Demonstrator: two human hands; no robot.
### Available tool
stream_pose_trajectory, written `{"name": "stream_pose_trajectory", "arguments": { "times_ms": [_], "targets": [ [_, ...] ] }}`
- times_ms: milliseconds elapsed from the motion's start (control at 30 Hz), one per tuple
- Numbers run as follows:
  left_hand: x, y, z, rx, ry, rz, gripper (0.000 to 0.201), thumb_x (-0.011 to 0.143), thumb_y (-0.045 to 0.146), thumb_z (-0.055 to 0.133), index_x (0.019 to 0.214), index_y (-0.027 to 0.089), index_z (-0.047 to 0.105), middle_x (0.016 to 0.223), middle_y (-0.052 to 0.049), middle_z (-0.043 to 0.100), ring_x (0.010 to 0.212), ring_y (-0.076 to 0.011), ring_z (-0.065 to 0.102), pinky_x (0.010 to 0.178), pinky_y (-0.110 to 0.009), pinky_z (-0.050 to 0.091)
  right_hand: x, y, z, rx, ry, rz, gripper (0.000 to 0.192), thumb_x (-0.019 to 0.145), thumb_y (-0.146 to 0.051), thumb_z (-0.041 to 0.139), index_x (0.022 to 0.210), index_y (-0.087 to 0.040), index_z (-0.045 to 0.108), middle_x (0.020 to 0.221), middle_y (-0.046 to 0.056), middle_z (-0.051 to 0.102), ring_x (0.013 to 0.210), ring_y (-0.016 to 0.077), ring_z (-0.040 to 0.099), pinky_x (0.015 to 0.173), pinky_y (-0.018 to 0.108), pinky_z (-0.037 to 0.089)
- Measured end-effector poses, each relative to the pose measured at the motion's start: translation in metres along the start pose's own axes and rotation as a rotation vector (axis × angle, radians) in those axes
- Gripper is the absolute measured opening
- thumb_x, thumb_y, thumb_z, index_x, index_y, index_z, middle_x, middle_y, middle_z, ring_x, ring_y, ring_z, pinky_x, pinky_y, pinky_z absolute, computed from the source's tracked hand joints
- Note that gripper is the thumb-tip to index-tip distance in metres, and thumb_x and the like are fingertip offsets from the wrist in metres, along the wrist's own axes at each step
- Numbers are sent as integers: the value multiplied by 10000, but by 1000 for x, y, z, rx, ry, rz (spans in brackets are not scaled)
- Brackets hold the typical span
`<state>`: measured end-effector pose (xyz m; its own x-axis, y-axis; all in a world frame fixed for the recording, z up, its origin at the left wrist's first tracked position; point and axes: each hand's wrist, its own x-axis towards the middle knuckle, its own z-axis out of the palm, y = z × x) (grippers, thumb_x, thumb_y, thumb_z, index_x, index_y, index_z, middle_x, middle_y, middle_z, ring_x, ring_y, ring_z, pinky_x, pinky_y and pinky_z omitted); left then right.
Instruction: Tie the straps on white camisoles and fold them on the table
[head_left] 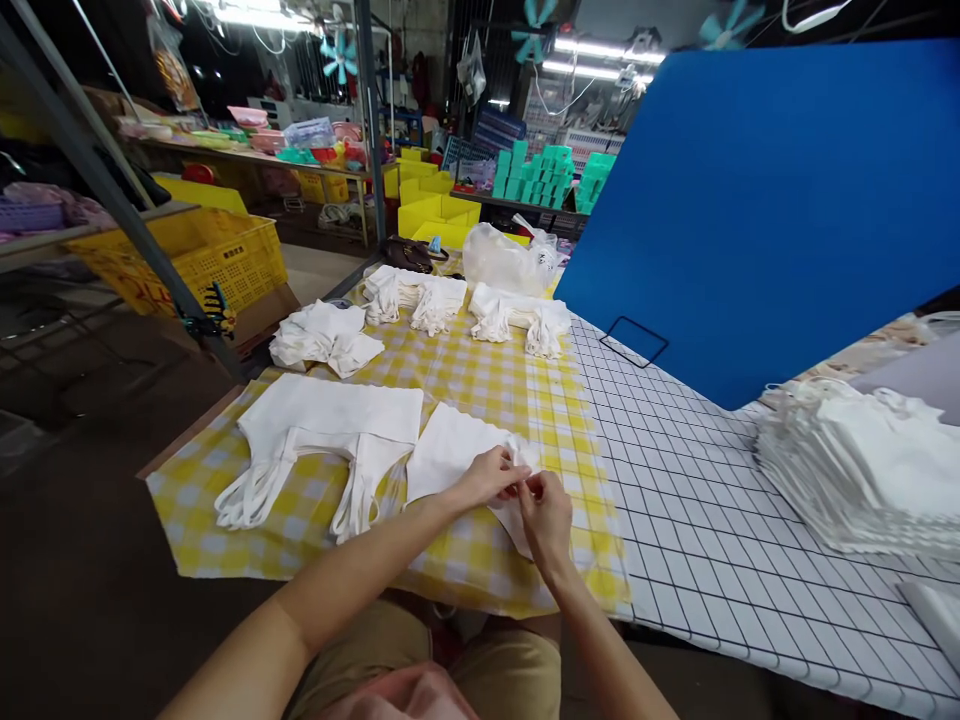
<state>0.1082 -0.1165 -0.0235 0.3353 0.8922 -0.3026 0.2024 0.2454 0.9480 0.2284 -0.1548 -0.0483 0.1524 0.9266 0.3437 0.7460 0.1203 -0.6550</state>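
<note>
Now my left hand (491, 478) and right hand (546, 512) pinch the near edge of the flat white cloth bag (457, 452) on the yellow checked tablecloth (480, 380). I judge a tug could drag it askew. Far left, the yellow plastic crate (202, 255) shows no contents I can make out.

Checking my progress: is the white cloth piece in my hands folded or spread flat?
Mostly spread: white cloth piece lies flat; both hands pinch its right edge.
</note>
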Motion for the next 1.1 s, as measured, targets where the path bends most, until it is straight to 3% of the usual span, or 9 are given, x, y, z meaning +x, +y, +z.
{"name": "stream_pose_trajectory", "arguments": {
  "times_ms": [200,267,333,433,533,667,800,933,1100],
  "targets": [
    [-24,3,-10,537,308,146,95,819,234,462,817,162,523,619,4,539,623,-143,539,559,-230,364,-8,-19,7,222,-107,-211,98,793,-228,458,698,-207,462,701,13,499,664,159,478,591,277,392],
    [-36,6,-21,595,305,186,113,828,206,427,820,166,532,580,21,504,571,-130,501,543,-227,326,0,-21,5,279,-70,-224,70,778,-181,441,823,-209,486,854,47,536,817,188,516,670,310,424],
    [-48,14,-35,601,296,232,107,812,222,453,763,169,533,536,44,446,521,-112,444,526,-221,294,12,-22,3,325,-82,-250,248,754,-122,408,974,-213,476,1055,83,526,1008,211,499,792,361,427],
    [-67,32,-58,549,251,323,160,767,262,519,640,166,497,511,63,368,504,-90,373,508,-210,265,33,-25,7,372,-330,-380,374,737,-78,384,1070,-224,471,1159,77,523,1166,211,436,933,406,372],
    [-82,55,-78,457,186,421,255,758,326,544,590,157,455,528,64,346,524,-79,339,496,-199,253,45,-37,15,342,-578,-472,255,773,-142,452,998,-223,540,1043,67,590,1087,231,500,911,423,391],
    [-99,86,-101,391,75,469,325,755,397,559,586,144,446,574,56,349,542,-69,330,479,-189,249,49,-64,14,304,-619,-527,97,803,-270,530,829,-211,603,991,75,599,981,236,539,847,399,423],
    [-118,118,-122,330,51,491,364,731,428,591,569,143,430,568,56,331,511,-56,321,445,-173,245,49,-79,-7,356,-750,-566,184,813,-376,551,788,-208,618,976,49,622,945,201,554,857,343,419],
    [-137,147,-142,225,130,493,375,683,449,633,559,149,444,534,50,363,469,-58,364,409,-163,266,43,-60,-33,237,-960,-517,239,794,-444,552,802,-222,641,885,26,643,933,209,537,852,356,421],
    [-143,154,-163,183,269,465,342,649,427,675,568,147,498,504,42,390,470,-84,447,400,-160,298,34,-34,-91,89,-886,-350,296,800,-500,494,820,-249,650,884,40,642,892,225,543,749,352,467]
  ]
}}
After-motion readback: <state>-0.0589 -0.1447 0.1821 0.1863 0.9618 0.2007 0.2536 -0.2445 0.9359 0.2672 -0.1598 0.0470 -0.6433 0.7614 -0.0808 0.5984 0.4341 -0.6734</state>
